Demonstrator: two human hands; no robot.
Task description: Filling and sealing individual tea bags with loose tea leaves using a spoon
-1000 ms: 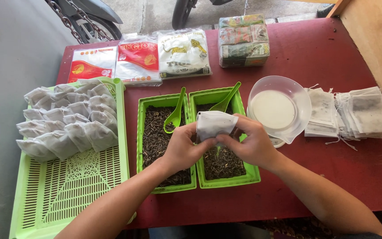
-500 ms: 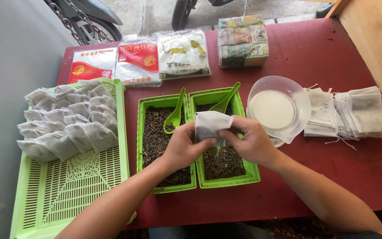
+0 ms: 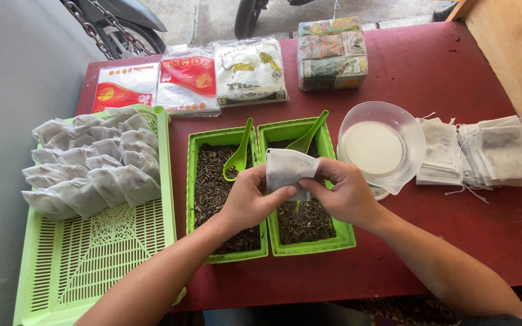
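- The green slatted tray [image 3: 92,265] runs off the bottom left of the view; filled white pouches [image 3: 86,166] cover its far half, the near half bare slats.
- Three flat packets [image 3: 188,78] lie along the far edge of the red surface [image 3: 430,78]; their tops are partly cut by glare.
- The left green bin [image 3: 196,199] holds dark loose leaves and a green scoop [image 3: 238,158]; the left hand [image 3: 252,202] hides its near right corner.
- Both hands meet over the right green bin [image 3: 339,235], forearms coming up from the bottom edge.
- Each pinches a side of the white filter bag [image 3: 286,172], thumbs on top; the bag's lower edge is hidden behind the right hand [image 3: 345,193].
- A clear bowl [image 3: 409,130] sits just right of the bins, then stacks of empty bags [image 3: 490,151].
- Bare red surface lies open near the right forearm.
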